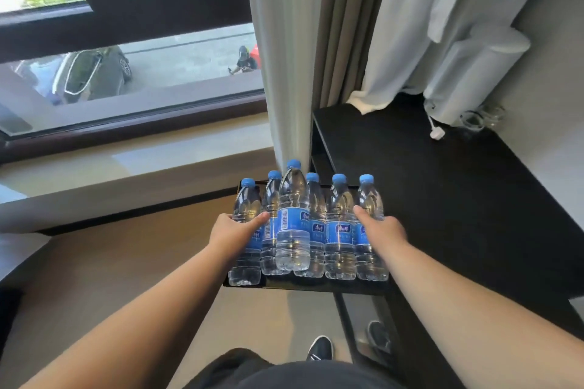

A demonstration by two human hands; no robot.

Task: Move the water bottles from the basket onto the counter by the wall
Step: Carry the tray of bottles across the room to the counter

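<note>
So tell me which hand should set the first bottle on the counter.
Right. The right hand grips the rightmost bottle, nearest the counter; the left hand holds the leftmost bottle, farther from it.

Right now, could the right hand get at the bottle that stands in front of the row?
Probably, once it lets go: the right hand holds the right end bottle of the row, but the front bottle stands nearer the person with nothing before it or over its cap.
</note>
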